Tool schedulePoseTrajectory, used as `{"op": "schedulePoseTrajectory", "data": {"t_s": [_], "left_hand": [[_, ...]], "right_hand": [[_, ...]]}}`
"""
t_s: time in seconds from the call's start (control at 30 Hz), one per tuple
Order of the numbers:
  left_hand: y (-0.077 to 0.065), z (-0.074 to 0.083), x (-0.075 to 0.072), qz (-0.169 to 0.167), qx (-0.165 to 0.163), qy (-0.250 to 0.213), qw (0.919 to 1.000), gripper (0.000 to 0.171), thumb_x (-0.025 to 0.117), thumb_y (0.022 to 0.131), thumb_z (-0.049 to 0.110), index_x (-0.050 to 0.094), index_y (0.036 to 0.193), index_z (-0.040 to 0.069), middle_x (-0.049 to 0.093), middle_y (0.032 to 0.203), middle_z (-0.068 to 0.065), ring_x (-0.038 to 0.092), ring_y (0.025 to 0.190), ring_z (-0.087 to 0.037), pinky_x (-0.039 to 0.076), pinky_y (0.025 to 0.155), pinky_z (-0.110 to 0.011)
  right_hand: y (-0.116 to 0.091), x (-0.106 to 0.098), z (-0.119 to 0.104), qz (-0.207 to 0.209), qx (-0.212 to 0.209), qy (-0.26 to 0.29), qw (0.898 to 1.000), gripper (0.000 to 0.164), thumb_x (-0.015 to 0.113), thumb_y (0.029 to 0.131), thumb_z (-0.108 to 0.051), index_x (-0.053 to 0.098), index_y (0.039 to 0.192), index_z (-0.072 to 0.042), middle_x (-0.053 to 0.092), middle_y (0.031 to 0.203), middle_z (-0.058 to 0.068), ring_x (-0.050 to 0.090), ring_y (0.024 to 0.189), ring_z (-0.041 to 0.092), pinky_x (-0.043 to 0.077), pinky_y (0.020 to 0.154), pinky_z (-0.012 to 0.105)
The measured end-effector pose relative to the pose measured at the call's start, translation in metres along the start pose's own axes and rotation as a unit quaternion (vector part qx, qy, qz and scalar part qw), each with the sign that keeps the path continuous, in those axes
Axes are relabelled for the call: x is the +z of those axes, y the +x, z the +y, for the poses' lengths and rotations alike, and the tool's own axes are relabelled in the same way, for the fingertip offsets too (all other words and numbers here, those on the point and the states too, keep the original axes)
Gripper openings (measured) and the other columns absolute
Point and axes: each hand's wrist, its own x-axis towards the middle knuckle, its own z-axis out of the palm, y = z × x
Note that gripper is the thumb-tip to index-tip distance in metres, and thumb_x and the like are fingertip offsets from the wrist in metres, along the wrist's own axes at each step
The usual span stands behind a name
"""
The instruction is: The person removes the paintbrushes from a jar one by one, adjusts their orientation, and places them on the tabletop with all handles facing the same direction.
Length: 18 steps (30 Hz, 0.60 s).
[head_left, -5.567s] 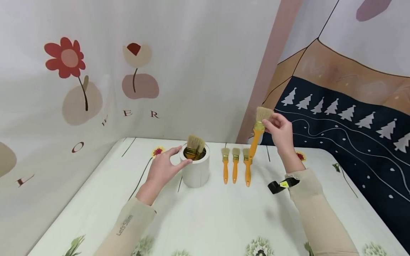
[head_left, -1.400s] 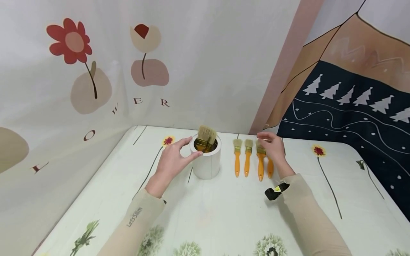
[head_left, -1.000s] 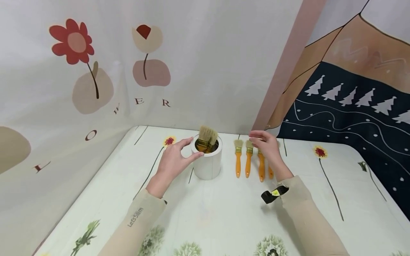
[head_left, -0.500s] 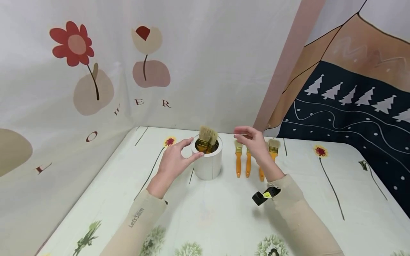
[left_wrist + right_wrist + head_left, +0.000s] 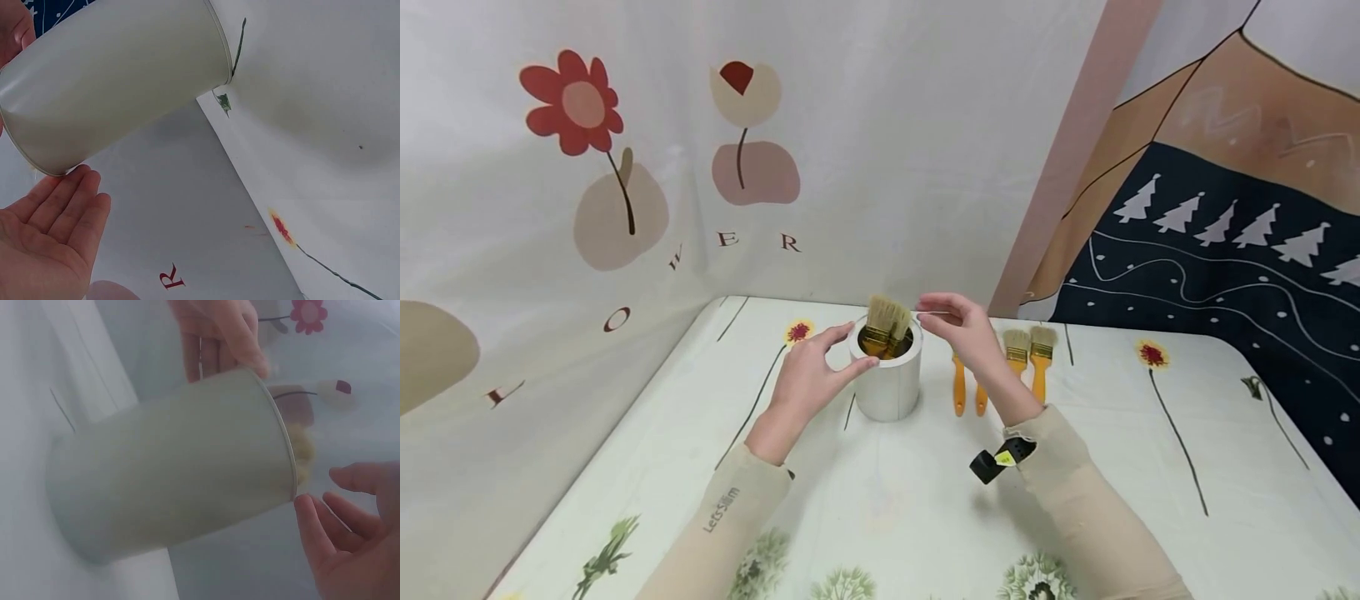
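Note:
A white cylindrical container stands upright on the table. Bristle ends of two paintbrushes stick up out of its mouth. My left hand holds its left side at the rim, thumb at the front and fingers behind. Just off the right side of the rim is my right hand, holding nothing, its fingers loosely bent; in the right wrist view a fingertip seems to meet the rim. Right of the container several orange-handled paintbrushes lie in a row, bristles away from me, partly covered by my right hand and wrist.
The table carries a white flower-printed cloth. A pale printed curtain hangs behind it, and a dark tree-patterned cloth borders the right side. A black wrist camera juts from the right sleeve.
Earlier my right hand held a large paintbrush up; that brush now lies at the row's right end. The right hand has since moved left to the container. My left hand stays at the rim.

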Motion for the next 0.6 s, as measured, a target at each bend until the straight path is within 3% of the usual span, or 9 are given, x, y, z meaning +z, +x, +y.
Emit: {"op": "schedulePoseTrajectory", "data": {"t_s": [0.13, 0.27, 0.6], "left_hand": [[0.0, 0.001, 0.0, -0.007, -0.001, 0.0, 1.0, 0.074, 0.074, 0.084, 0.055, 0.056, 0.143, 0.015, 0.063, 0.139, -0.008, 0.058, 0.131, -0.03, 0.05, 0.104, -0.049], [-0.001, 0.002, -0.001, -0.009, 0.002, 0.0, 1.0, 0.074, 0.074, 0.084, 0.055, 0.055, 0.143, 0.015, 0.062, 0.141, -0.008, 0.059, 0.13, -0.031, 0.05, 0.103, -0.05], [-0.001, 0.0, -0.001, 0.0, 0.006, 0.0, 1.0, 0.072, 0.074, 0.084, 0.054, 0.057, 0.142, 0.016, 0.063, 0.139, -0.008, 0.063, 0.123, -0.032, 0.053, 0.098, -0.05]], "right_hand": [[0.003, 0.009, -0.002, -0.007, -0.005, -0.008, 1.0, 0.044, 0.064, 0.097, -0.011, 0.054, 0.139, -0.001, 0.059, 0.139, 0.019, 0.058, 0.129, 0.032, 0.048, 0.109, 0.044], [0.006, 0.017, -0.002, -0.009, -0.012, -0.049, 0.999, 0.047, 0.068, 0.095, -0.011, 0.055, 0.138, -0.003, 0.058, 0.139, 0.017, 0.057, 0.13, 0.031, 0.049, 0.109, 0.041], [0.008, 0.03, -0.002, 0.029, -0.051, -0.166, 0.984, 0.04, 0.074, 0.09, -0.01, 0.064, 0.128, -0.007, 0.068, 0.121, 0.012, 0.066, 0.111, 0.025, 0.055, 0.1, 0.035]]}}
